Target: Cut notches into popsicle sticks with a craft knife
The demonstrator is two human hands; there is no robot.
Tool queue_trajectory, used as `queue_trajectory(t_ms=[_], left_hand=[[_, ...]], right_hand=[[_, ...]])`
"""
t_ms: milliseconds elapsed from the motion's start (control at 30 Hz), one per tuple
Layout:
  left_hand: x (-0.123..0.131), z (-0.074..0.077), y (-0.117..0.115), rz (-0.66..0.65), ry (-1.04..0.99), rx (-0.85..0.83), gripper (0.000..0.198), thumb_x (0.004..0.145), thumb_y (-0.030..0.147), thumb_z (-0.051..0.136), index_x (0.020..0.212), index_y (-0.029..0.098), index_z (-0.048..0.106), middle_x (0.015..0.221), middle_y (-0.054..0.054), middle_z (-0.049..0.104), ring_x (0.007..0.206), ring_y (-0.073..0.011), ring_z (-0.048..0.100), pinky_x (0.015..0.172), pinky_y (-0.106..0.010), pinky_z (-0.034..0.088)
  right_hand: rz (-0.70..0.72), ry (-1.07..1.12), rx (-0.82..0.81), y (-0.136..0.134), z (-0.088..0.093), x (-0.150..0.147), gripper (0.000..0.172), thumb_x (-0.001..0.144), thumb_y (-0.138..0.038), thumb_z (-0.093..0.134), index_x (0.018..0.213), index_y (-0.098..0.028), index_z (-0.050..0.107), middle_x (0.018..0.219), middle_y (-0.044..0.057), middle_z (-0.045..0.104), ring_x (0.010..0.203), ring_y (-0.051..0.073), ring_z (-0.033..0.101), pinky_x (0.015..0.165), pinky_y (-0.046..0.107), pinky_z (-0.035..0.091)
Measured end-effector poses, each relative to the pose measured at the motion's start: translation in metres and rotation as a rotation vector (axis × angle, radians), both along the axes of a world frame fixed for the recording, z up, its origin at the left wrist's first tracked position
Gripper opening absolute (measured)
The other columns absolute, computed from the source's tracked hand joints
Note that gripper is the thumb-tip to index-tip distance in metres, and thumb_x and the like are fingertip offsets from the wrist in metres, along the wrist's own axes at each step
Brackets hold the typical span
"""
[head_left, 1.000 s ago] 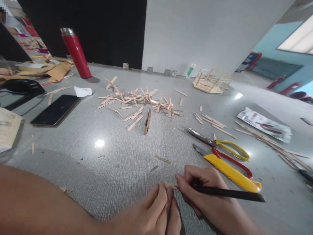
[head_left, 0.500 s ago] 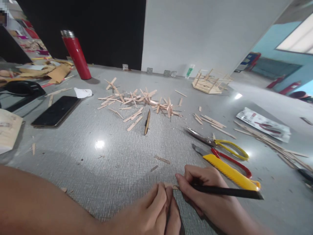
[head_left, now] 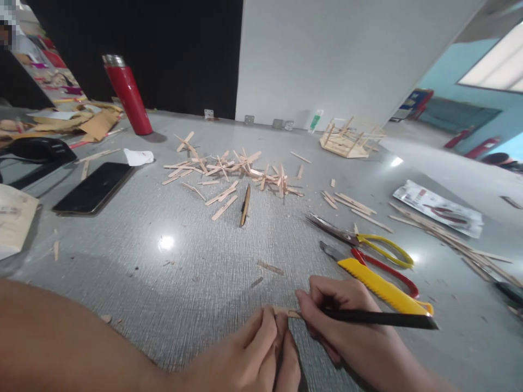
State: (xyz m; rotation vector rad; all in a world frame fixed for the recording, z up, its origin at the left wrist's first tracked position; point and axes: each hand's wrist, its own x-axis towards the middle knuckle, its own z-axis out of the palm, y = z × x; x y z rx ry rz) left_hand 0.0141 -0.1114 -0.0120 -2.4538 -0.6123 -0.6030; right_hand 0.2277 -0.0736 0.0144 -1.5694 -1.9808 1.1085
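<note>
At the front of the table, my left hand pinches a short flat wooden craft stick against the surface. My right hand grips a slim black pen-like tool like a pencil, its thin tip at the stick's right end. Whether that tip is a blade or a point I cannot tell. A yellow box cutter lies just beyond my right hand, beside scissors with one yellow and one red handle. Two small wood scraps rest ahead of my hands.
A pile of craft sticks spreads across the middle, with a brown pointed piece before it. A small stick frame stands at the back right. Phone and red bottle are left; long sticks and a packet lie right.
The view has shifted very slightly. Both hands keep nearly the same place and the same grips on the stick and the black tool.
</note>
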Motion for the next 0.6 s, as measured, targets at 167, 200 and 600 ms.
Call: queue_trajectory(t_ms=[167, 200, 600], left_hand=[[-0.0007, 0.0036, 0.0014, -0.014, 0.030, 0.005, 0.029, 0.097, 0.021, 0.054, 0.111, 0.003, 0.072, 0.105, -0.014, 0.078, 0.097, -0.0250, 0.074, 0.094, -0.034, 0.054], [-0.0008, 0.0041, 0.0013, -0.007, 0.029, -0.002, 0.031, 0.097, 0.023, 0.053, 0.111, 0.003, 0.072, 0.104, -0.014, 0.078, 0.097, -0.0248, 0.074, 0.094, -0.034, 0.054], [-0.0017, 0.0011, 0.0013, -0.021, 0.050, -0.002, 0.032, 0.099, 0.025, 0.053, 0.112, 0.002, 0.071, 0.107, -0.015, 0.078, 0.098, -0.0261, 0.074, 0.093, -0.035, 0.055]], right_hand=[[-0.010, 0.007, 0.005, 0.0004, 0.0021, -0.0013, 0.045, 0.097, -0.034, 0.061, 0.059, -0.023, 0.040, 0.040, -0.009, 0.042, 0.035, 0.006, 0.040, 0.040, 0.020, 0.031], [-0.009, 0.004, 0.002, 0.0007, 0.0028, -0.0017, 0.045, 0.097, -0.034, 0.061, 0.059, -0.023, 0.040, 0.039, -0.009, 0.043, 0.034, 0.006, 0.040, 0.041, 0.020, 0.032], [-0.014, 0.001, -0.011, -0.0006, 0.0008, 0.0005, 0.043, 0.097, -0.035, 0.059, 0.059, -0.023, 0.044, 0.038, -0.008, 0.046, 0.031, 0.005, 0.040, 0.035, 0.017, 0.031]])
